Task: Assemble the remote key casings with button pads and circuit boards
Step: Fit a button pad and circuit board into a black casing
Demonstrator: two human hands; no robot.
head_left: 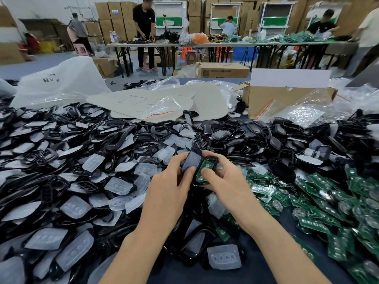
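Observation:
Above the middle of the table my left hand grips a black casing half whose grey inner face is turned toward me. My right hand holds a second black casing half with a green circuit board seated in it, thumb pressing on the board. The two halves touch side by side between my hands. Translucent button pads and black casings lie heaped to the left. Loose green circuit boards cover the right side.
A cardboard box stands at the back right among clear plastic bags. Grey flat sheets lie at the back centre, a white bag at the back left. Several people work at tables beyond.

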